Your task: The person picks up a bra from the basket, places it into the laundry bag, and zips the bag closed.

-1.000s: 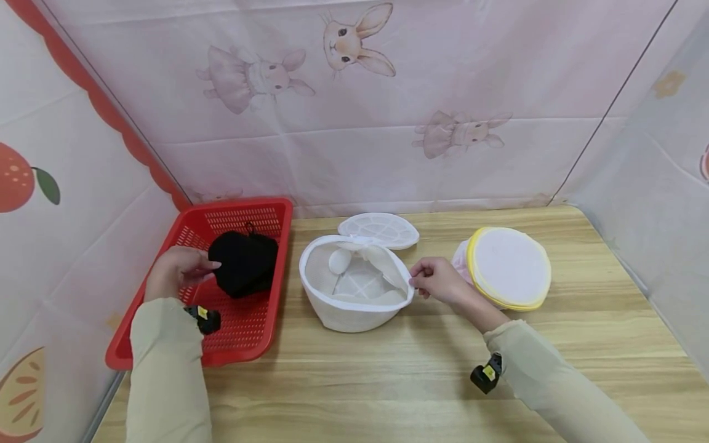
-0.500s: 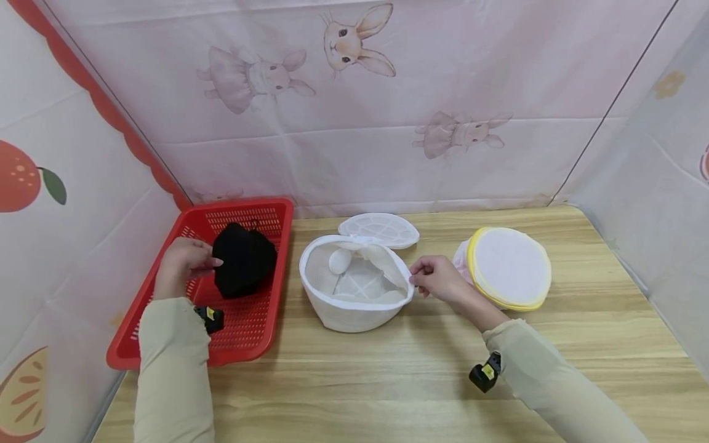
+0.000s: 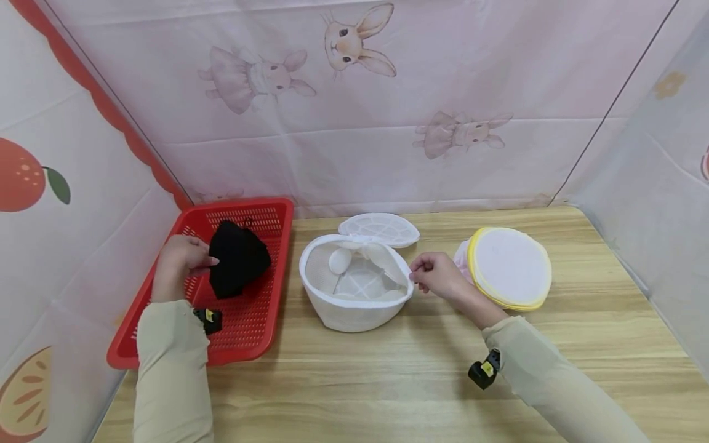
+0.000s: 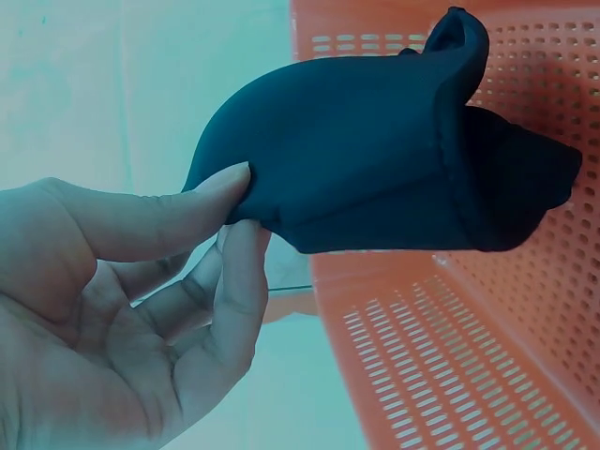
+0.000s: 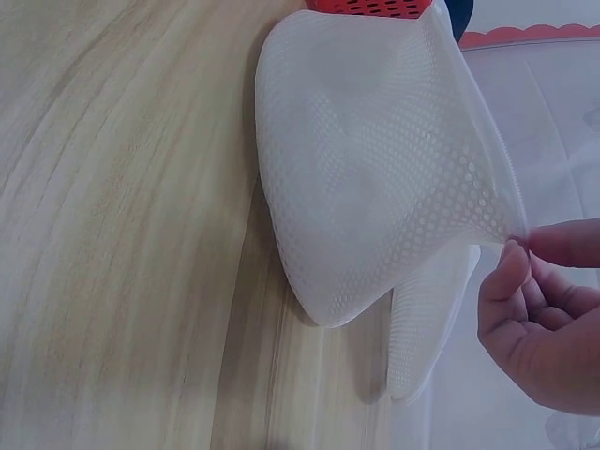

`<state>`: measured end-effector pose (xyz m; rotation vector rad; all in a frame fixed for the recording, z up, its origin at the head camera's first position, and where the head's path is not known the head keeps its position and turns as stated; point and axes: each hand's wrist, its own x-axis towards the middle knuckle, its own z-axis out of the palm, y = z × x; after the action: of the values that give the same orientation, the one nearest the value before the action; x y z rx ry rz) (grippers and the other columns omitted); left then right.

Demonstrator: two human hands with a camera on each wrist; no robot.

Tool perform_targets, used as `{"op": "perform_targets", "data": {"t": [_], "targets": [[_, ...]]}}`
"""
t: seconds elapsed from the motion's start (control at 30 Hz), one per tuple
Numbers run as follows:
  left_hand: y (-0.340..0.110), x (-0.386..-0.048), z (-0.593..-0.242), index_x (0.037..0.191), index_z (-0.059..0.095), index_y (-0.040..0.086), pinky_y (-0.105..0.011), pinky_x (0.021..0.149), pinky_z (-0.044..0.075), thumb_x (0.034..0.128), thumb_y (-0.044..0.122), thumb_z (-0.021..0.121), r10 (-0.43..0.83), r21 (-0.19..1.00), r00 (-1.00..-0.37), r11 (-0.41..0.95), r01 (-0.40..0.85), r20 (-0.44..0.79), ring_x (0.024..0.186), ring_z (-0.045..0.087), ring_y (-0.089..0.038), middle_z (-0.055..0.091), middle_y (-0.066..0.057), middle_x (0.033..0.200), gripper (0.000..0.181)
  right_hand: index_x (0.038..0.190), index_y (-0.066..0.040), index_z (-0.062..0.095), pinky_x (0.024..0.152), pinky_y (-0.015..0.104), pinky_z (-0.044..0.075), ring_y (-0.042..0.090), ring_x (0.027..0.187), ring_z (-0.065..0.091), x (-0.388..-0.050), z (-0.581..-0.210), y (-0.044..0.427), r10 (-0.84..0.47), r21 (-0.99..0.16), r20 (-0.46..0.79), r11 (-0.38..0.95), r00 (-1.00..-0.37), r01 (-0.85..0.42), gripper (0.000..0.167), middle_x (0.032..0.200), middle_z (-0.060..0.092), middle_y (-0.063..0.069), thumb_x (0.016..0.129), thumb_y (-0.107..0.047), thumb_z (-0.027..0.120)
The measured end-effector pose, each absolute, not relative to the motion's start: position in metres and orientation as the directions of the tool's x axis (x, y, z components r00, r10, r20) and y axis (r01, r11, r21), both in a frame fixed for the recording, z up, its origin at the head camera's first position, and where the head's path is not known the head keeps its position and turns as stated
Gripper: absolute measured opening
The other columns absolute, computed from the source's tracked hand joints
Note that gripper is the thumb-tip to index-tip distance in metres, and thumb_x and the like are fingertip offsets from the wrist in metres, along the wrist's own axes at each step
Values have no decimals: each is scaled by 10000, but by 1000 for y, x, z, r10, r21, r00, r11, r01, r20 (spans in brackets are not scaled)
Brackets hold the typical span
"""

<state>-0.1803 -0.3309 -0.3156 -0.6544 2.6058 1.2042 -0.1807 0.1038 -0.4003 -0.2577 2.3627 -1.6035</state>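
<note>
My left hand [image 3: 180,264] pinches the edge of a black cloth garment [image 3: 238,258] between thumb and fingers, over the red basket [image 3: 249,332]. In the left wrist view the garment [image 4: 328,155] is smooth and curved, with a stitched edge and a small loop on top; its exact kind is unclear. A white mesh laundry bag [image 3: 354,317] stands unzipped on the table, its lid [image 3: 379,229] folded back behind it. A small white oval patch [image 3: 340,261] shows inside. With thumb and fingertips my right hand [image 3: 440,278] pinches the bag's right rim.
Behind my right hand sits a second mesh bag [image 3: 509,267], round and closed, with yellow trim. The wooden table [image 3: 354,387] meets a pink rabbit-print cloth [image 3: 354,166] at the back. Printed cloth walls also stand left and right.
The garment has risen, then turned and shifted slightly left in my left hand, its outline now more folded. My left hand has moved a little up and right overall. My right hand stays on the rim.
</note>
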Motion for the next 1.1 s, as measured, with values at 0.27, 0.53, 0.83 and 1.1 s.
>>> {"op": "perform_targets", "data": {"t": [0.27,0.53,0.83,1.1], "targets": [[-327,-174,-305,552,441,112,-274,566,529,864,42,579,-271,664,-920,636,-393,-284,629,554,-198,423,-20,567,348,904,114,570,504,232,461,146,562,506,-181,-396,102,-276,-931,-114,365,-954,5,93,654,524,56,825,66,583],[-317,-167,-294,739,507,12,-248,575,513,871,74,589,-286,633,-928,679,-371,-238,731,540,-239,467,-95,755,168,901,103,577,514,237,462,142,563,505,-181,-393,100,-247,-928,-101,372,-964,2,93,651,527,51,815,69,590],[-311,-163,-283,911,492,-36,-239,594,494,841,66,630,-267,621,-938,703,-346,-220,715,534,-214,455,-142,868,185,849,57,588,490,224,452,128,539,501,-183,-393,99,-240,-930,-72,368,-968,-22,53,627,526,39,804,86,590],[-305,-161,-273,921,501,-27,-258,602,469,836,103,647,-244,590,-956,753,-291,-160,703,557,-212,467,-150,879,213,844,68,585,484,208,444,117,532,500,-183,-391,98,-247,-932,-69,361,-967,-26,42,620,526,30,804,79,593]]}}
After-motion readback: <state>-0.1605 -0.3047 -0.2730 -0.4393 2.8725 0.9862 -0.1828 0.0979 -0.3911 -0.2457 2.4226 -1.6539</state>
